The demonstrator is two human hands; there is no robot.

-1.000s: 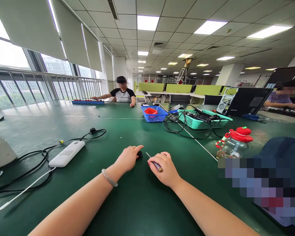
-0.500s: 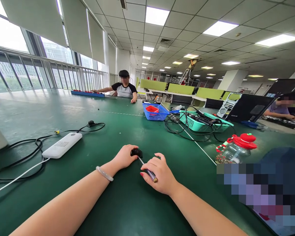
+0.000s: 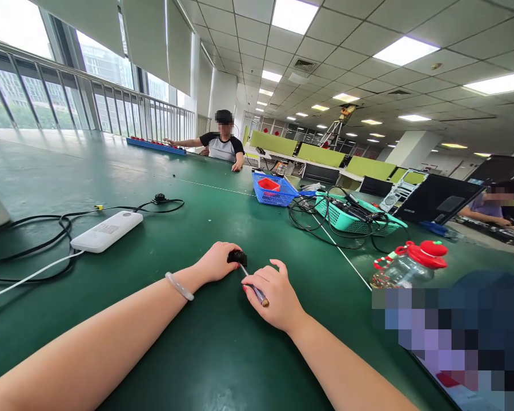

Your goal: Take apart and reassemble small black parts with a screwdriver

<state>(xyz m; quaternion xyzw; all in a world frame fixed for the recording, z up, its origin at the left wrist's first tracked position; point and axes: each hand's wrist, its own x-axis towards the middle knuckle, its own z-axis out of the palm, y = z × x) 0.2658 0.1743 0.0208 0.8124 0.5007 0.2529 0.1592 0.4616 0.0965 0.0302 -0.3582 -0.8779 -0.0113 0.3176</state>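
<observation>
My left hand [image 3: 216, 262], with a pale bangle [image 3: 179, 286] at its wrist, grips a small black block-like part [image 3: 237, 258] on the green table; its exact kind is too small to make out. Between the fingers of my right hand [image 3: 274, 295] is a screwdriver [image 3: 260, 296], its handle end pointing toward me. The thin metal shaft runs forward and left, and its tip meets the near side of the black part. Whether the tip sits in a screw is hidden.
A white power strip [image 3: 107, 231] and black cables lie left. Ahead stand a blue basket [image 3: 272, 198] holding a red tray and a teal basket [image 3: 336, 218] of tangled cables. To the right is a red-lidded jar [image 3: 411, 268]. Another person [image 3: 223, 142] sits across the table.
The camera view has tilted and shifted slightly. Both hands keep their grips on the black part and the screwdriver, with the screwdriver's handle a little changed in angle.
</observation>
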